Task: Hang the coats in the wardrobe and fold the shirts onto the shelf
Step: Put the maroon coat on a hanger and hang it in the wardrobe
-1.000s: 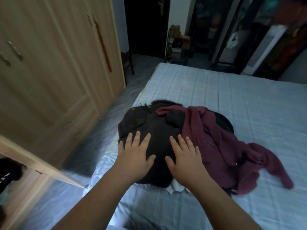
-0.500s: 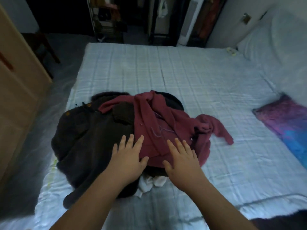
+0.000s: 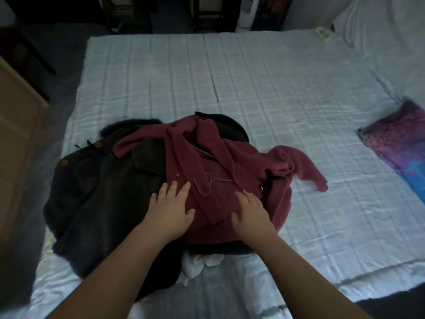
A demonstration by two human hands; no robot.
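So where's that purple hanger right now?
In the head view, the purple hanger lies on top of the maroon coat in the middle of the bed, just beyond and between the left hand and right hand.

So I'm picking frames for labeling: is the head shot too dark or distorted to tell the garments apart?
Head view: dim, bluish light; the maroon coat reads clearly, but the dark coat loses its folds in shadow. Wide-angle bending curves the bed edges. Both hands, left and right, look sharp; the near left corner is smeared.
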